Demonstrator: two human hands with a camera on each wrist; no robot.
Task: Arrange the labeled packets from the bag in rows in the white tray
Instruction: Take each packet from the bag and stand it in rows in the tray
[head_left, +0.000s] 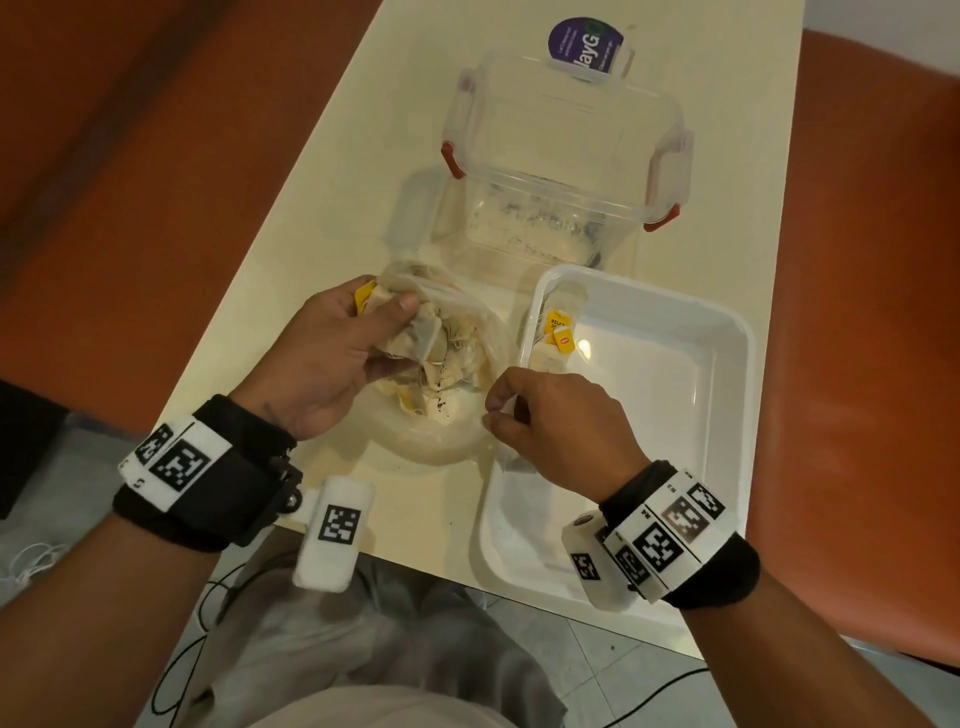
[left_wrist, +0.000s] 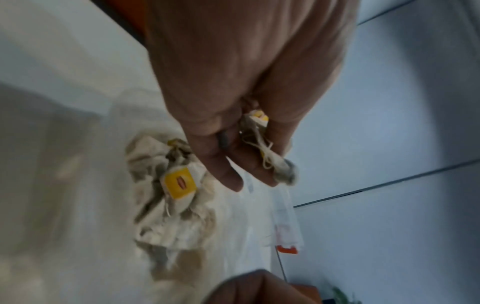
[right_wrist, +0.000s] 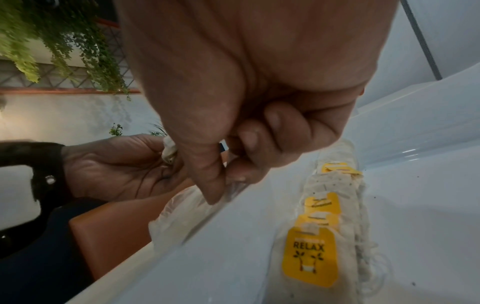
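Head view: your left hand (head_left: 332, 353) grips packets (head_left: 415, 332) over the bag (head_left: 457, 431), right hand (head_left: 550, 415) pinches its rim; lift clear, lay them beside the tray's (head_left: 727, 364) ten-o'clock row (head_left: 558, 332).

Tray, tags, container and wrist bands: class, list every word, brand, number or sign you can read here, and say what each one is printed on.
"RELAX": nearest yellow tag on the tea bags in the white tray.
"layG", cut off: purple label behind the clear container; its small print is unreadable.
"R3", "R4": right wrist band, roughly legible, beside square black-and-white marker codes.
Red oval logo on a yellow tag in the bag: too blurred to read.
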